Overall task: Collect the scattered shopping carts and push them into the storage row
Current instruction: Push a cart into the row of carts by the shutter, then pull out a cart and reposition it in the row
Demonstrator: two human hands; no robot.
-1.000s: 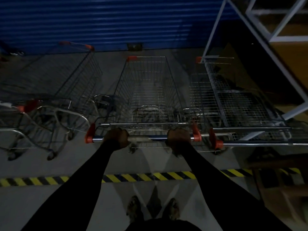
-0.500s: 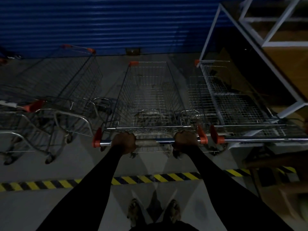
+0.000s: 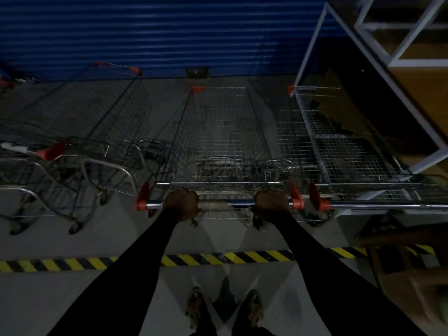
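My left hand (image 3: 182, 202) and right hand (image 3: 271, 201) grip the handle (image 3: 225, 203) of a bare wire cart (image 3: 218, 141) with red corners.

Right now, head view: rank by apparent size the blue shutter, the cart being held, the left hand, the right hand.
1. blue shutter, though it is farthest from the camera
2. held cart
3. left hand and right hand: they look alike, so not ranked

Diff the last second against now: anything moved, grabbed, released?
Nothing clearly moved; only the view shifts slightly. Left hand and right hand keep gripping the handle of the middle cart, still between the left cart and right cart. Feet stay behind the hazard stripe.
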